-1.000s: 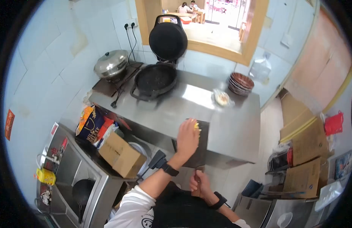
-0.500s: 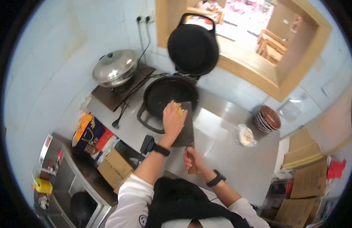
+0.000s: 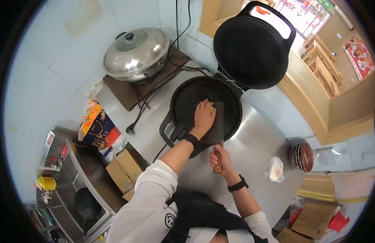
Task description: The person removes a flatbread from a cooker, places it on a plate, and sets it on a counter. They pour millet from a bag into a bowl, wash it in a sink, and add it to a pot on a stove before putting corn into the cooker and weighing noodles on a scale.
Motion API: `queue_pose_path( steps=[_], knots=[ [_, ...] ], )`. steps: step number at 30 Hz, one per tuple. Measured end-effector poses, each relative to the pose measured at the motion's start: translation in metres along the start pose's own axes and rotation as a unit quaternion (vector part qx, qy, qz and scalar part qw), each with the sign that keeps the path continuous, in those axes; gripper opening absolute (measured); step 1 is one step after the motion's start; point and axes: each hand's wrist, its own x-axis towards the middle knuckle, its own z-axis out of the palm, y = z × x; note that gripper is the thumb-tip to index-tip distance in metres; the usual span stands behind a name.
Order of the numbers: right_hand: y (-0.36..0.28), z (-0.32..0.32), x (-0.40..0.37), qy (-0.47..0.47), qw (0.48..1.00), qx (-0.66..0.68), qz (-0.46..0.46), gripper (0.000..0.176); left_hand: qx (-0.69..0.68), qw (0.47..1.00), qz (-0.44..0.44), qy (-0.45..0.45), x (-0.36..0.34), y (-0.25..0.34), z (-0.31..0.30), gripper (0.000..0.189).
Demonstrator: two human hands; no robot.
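Observation:
A cleaver with a wooden handle (image 3: 217, 163) and a broad dark blade (image 3: 215, 127) is in my right hand (image 3: 222, 158), whose fingers wrap round the handle. The blade reaches over the black round griddle pan (image 3: 183, 99). My left hand (image 3: 203, 117) lies over the blade's far part, its fingers bent over small yellowish food pieces (image 3: 212, 108). Part of that food is hidden under the fingers. The griddle's black lid (image 3: 252, 50) stands raised behind the pan.
A lidded steel pot (image 3: 135, 54) stands at the back left, with black cables beside it. Stacked bowls (image 3: 302, 157) and a plastic bag (image 3: 275, 169) lie on the right of the steel counter (image 3: 252, 174). A cardboard box (image 3: 124, 170) is at the lower left.
The view has moved nearer to the griddle. Both hands and the cleaver have shifted further over the pan. My right hand still grips the handle, and my left hand remains at the food.

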Motion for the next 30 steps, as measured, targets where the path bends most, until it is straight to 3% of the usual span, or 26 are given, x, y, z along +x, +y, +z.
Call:
queue_pose_path(
  steps=[3,5,6,8,10,14,16,18,20,21,22,24,26,28,30],
  knots=[
    [-0.011,-0.003,0.001,0.054,0.998,-0.017,-0.016,0.024,0.013,0.999,-0.03,-0.026,0.007,-0.021,0.02,0.032],
    [-0.02,-0.006,-0.007,0.079,0.995,-0.046,-0.027,0.023,0.034,0.998,0.048,0.023,0.011,-0.031,0.028,0.027],
    [-0.022,-0.011,-0.01,0.102,0.991,-0.078,-0.041,0.022,0.033,0.998,0.043,0.014,0.012,-0.034,0.028,0.027],
    [-0.026,-0.021,-0.014,0.115,0.983,-0.125,-0.065,0.018,0.059,0.997,0.003,-0.041,0.015,-0.043,0.022,0.03],
    [-0.039,-0.019,-0.019,0.135,0.966,-0.189,-0.117,0.015,0.022,1.0,0.013,-0.016,0.017,-0.053,0.013,0.029],
    [-0.046,-0.015,-0.012,0.135,0.952,-0.242,-0.13,0.011,-0.004,1.0,0.005,0.018,0.016,-0.041,-0.017,0.027],
    [-0.045,-0.008,-0.008,0.131,0.96,-0.217,-0.122,0.011,-0.024,0.992,0.093,-0.077,0.004,-0.015,-0.023,0.031],
    [-0.043,-0.004,-0.009,0.127,0.966,-0.194,-0.113,0.01,-0.056,0.979,0.162,-0.114,-0.017,0.014,-0.02,0.037],
    [-0.043,-0.004,-0.013,0.122,0.977,-0.132,-0.117,0.01,-0.083,0.966,0.17,-0.174,-0.032,0.036,-0.031,0.042],
    [-0.043,-0.012,-0.014,0.124,0.976,-0.135,-0.114,0.01,-0.028,0.969,0.183,-0.162,-0.035,0.032,-0.027,0.044],
    [-0.04,-0.025,-0.016,0.12,0.974,-0.14,-0.135,0.01,-0.031,0.97,0.179,-0.164,-0.036,0.024,-0.027,0.044],
    [-0.036,-0.042,-0.027,0.121,0.971,-0.142,-0.152,0.01,0.092,0.981,0.085,-0.145,-0.032,0.003,-0.028,0.043],
    [-0.034,-0.054,-0.036,0.199,0.937,-0.172,-0.231,0.01,0.103,0.98,0.094,-0.141,-0.028,-0.013,-0.029,0.041],
    [-0.022,-0.08,-0.038,0.237,0.921,-0.194,-0.243,0.009,0.115,0.978,0.104,-0.137,-0.024,-0.027,-0.026,0.04],
    [-0.011,-0.104,-0.038,0.32,0.857,-0.302,-0.271,0.009,0.136,0.975,0.115,-0.135,-0.017,-0.037,-0.019,0.036]
  ],
)
